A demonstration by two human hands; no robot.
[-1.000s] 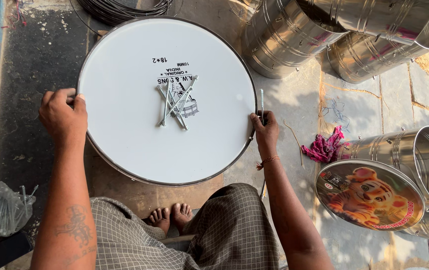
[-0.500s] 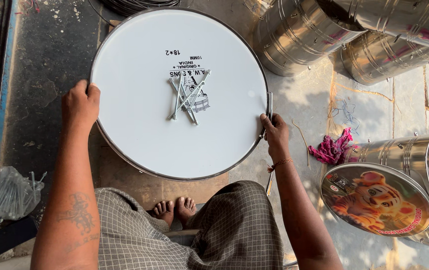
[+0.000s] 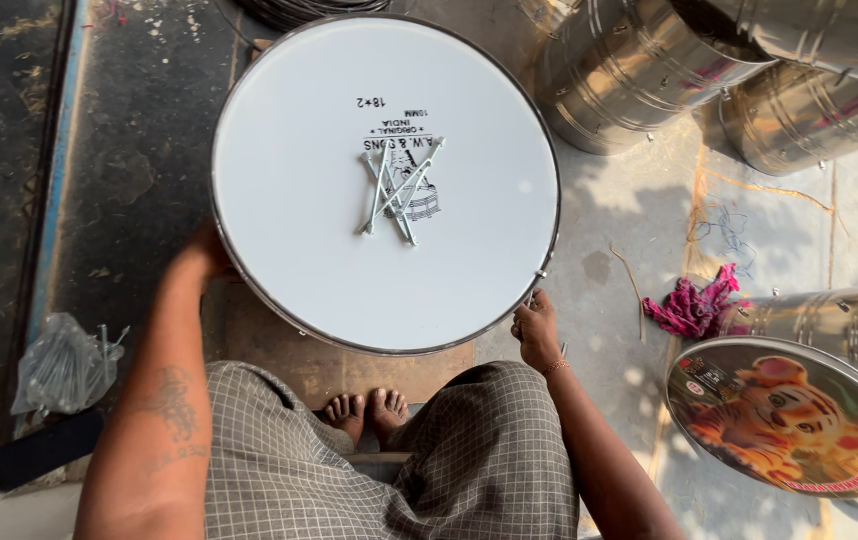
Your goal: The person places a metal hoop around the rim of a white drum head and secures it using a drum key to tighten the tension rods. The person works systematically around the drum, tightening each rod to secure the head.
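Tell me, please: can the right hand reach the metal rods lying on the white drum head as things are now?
Probably yes. The right hand sits at the drum's lower right rim, and the rods lie loose near the middle of the skin. Nothing stands between them; only bare white skin.

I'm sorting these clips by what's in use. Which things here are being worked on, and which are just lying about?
In use:
- large round white-skinned drum with metal rim
- bundle of thin metal rods lying on it
- left hand and right hand at the rim

Lying about:
- shiny steel drum shells
- tiger-printed drum head
- crumpled pink rag
- clear plastic bag
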